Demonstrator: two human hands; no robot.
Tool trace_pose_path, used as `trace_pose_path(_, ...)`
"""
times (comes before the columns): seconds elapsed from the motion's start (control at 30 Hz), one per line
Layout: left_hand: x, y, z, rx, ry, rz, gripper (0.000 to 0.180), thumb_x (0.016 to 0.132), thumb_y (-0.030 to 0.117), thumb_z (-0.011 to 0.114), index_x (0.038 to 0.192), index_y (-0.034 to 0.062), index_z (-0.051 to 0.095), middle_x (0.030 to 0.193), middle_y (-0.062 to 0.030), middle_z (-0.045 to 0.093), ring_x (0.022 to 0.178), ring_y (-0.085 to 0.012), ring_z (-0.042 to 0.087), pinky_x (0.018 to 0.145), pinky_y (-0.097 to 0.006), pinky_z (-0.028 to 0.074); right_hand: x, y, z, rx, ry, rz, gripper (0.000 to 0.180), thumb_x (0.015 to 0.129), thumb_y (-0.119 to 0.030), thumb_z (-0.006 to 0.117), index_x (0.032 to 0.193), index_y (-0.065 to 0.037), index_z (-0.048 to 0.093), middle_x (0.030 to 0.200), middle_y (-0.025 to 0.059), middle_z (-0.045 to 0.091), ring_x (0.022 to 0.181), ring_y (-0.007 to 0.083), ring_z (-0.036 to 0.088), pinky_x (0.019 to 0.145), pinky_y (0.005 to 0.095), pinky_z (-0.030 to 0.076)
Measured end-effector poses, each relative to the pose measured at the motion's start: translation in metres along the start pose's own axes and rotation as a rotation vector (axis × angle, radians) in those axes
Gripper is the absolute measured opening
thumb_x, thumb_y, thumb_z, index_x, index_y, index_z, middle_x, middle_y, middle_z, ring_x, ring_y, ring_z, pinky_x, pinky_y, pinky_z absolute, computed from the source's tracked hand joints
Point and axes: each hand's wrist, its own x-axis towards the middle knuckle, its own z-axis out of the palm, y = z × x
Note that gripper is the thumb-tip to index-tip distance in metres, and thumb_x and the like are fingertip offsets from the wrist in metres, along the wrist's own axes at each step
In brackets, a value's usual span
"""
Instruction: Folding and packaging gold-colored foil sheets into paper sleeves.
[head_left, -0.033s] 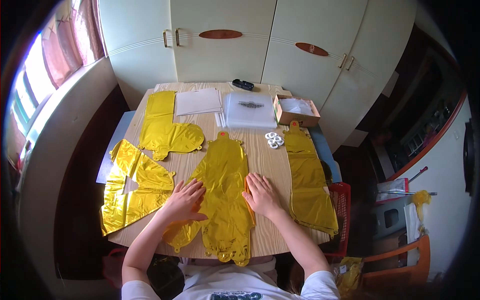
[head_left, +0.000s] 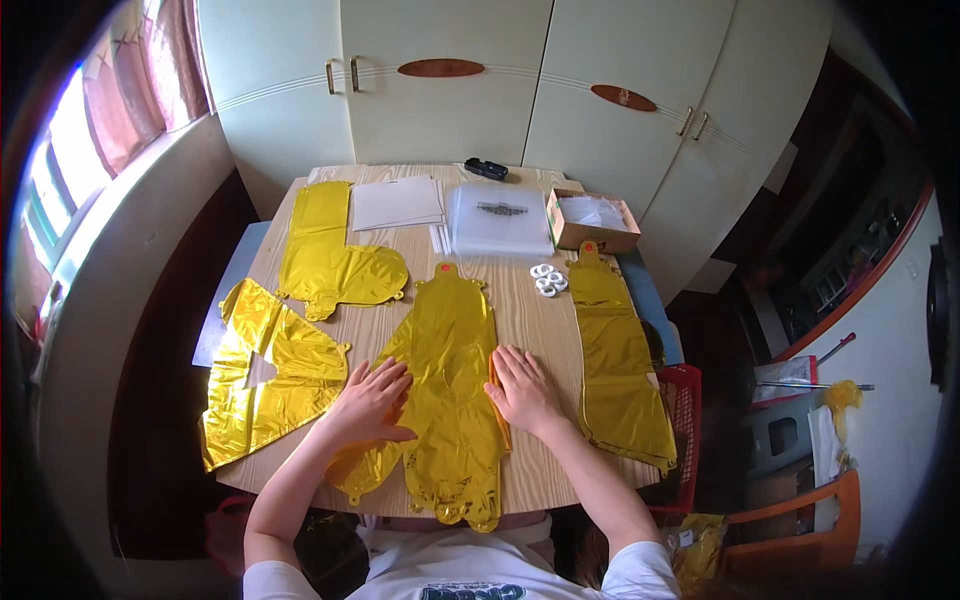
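A flat gold foil balloon (head_left: 455, 390) lies lengthwise in front of me, its near end reaching the table's front edge. A red dot marks the tab at its far end. My left hand (head_left: 368, 400) rests over the balloon's left side, fingers stretched out and thumb apart, above a folded lower flap. At the right edge, my right hand (head_left: 523, 388) lies flat, its fingers pointing away from me, partly on the bare wood. Neither hand grips anything. Further gold foil balloons lie to the left (head_left: 275, 385), at the far left (head_left: 335, 250) and to the right (head_left: 620, 360).
On the wooden table (head_left: 545, 450) are white ribbon rolls (head_left: 547, 281), a stack of clear plastic bags (head_left: 500, 220), pale cards (head_left: 398, 203), a cardboard box (head_left: 603, 238) holding white material, and a black object (head_left: 486, 169). A red basket (head_left: 684, 430) stands beside the table's right edge. White cabinets (head_left: 440, 110) close off the back.
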Motion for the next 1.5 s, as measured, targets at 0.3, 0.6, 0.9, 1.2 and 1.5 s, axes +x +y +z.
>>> trace_pose_path(0.3, 0.007, 0.008, 0.008, -0.05, 0.049, 0.025, 0.096, 0.077, 0.067, 0.066, 0.143, 0.0024, 0.041, 0.147, -0.0138, 0.042, 0.145, -0.0288, 0.029, 0.117, -0.057, 0.014, 0.0, -0.001, -0.002, -0.009, 0.006, 0.001, 0.066, 0.102, -0.046, 0.036, 0.143, 0.006, 0.037, 0.149, 0.0221, 0.039, 0.143, 0.0336, 0.03, 0.119, 0.0443, 0.02)
trace_pose_path(0.6, 0.01, 0.007, 0.017, -0.074, 0.074, 0.054, 0.089, 0.078, 0.062, 0.067, 0.141, 0.0027, 0.043, 0.145, -0.0142, 0.044, 0.144, -0.0292, 0.03, 0.116, -0.058, 0.016, 0.001, -0.001, 0.0, -0.067, -0.003, 0.007, 0.068, 0.1, -0.047, 0.039, 0.144, 0.006, 0.038, 0.152, 0.0212, 0.034, 0.145, 0.0341, 0.026, 0.12, 0.0441, 0.018)
trace_pose_path(0.9, 0.011, 0.012, 0.022, -0.105, 0.113, 0.05, 0.088, 0.077, 0.06, 0.07, 0.139, 0.0025, 0.044, 0.143, -0.0141, 0.045, 0.142, -0.0302, 0.033, 0.115, -0.06, 0.016, 0.003, -0.001, -0.004, -0.045, -0.041, 0.036, 0.075, 0.097, -0.054, 0.044, 0.145, 0.004, 0.037, 0.154, 0.0201, 0.032, 0.146, 0.032, 0.025, 0.12, 0.0449, 0.018)
trace_pose_path(1.2, 0.012, 0.021, 0.023, -0.086, 0.127, 0.035, 0.088, 0.077, 0.061, 0.068, 0.138, 0.0025, 0.045, 0.142, -0.0143, 0.046, 0.142, -0.0305, 0.033, 0.115, -0.06, 0.015, 0.003, 0.0, -0.002, -0.062, -0.063, 0.047, 0.078, 0.097, -0.058, 0.04, 0.146, 0.003, 0.035, 0.155, 0.0193, 0.03, 0.146, 0.0311, 0.024, 0.12, 0.0452, 0.016)
trace_pose_path(1.5, -0.01, 0.018, -0.004, -0.039, 0.296, -0.043, 0.071, 0.083, 0.05, 0.067, 0.133, 0.0027, 0.049, 0.135, -0.0148, 0.051, 0.137, -0.0317, 0.039, 0.113, -0.053, 0.028, 0.0, 0.0, -0.008, 0.232, 0.096, -0.04, 0.065, 0.101, -0.05, 0.041, 0.145, -0.003, 0.04, 0.154, 0.018, 0.033, 0.146, 0.0315, 0.025, 0.119, 0.0488, 0.018)
